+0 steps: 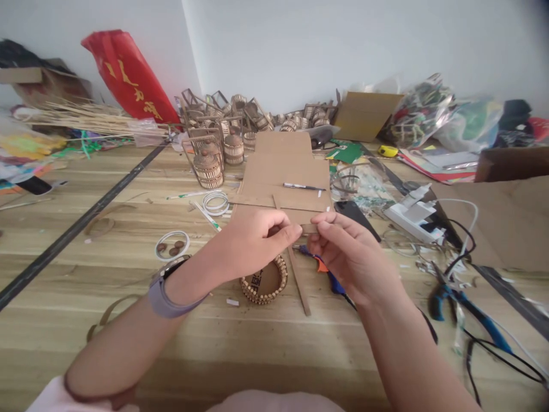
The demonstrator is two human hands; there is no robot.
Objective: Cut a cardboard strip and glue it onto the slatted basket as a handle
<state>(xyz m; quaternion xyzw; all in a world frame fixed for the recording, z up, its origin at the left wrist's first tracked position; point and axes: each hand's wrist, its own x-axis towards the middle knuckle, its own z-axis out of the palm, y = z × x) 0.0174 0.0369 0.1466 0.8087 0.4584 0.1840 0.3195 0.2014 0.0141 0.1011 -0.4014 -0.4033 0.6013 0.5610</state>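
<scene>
Between my two hands is a short brown strip (309, 229), pinched at its ends over the table. My left hand (268, 237) has thumb and fingers closed on its left end. The right end sits between the thumb and fingers of my right hand (349, 246). Below my left hand lies a small round basket (263, 292) with a beaded-looking rim, partly hidden by the wrist. Beside it a longer brown strip (300, 283) lies slanted on the table. A blue and orange tool (332, 280), perhaps a glue gun, is partly covered by my right hand.
Flat cardboard (285, 171) bears a pen (304, 186). Several small handled baskets (209, 169) stand behind. A white ring (172, 246) encloses brown beads. To the right are a phone (357, 219), a power strip (414, 217), blue-handled pliers (467, 312) and loose cables.
</scene>
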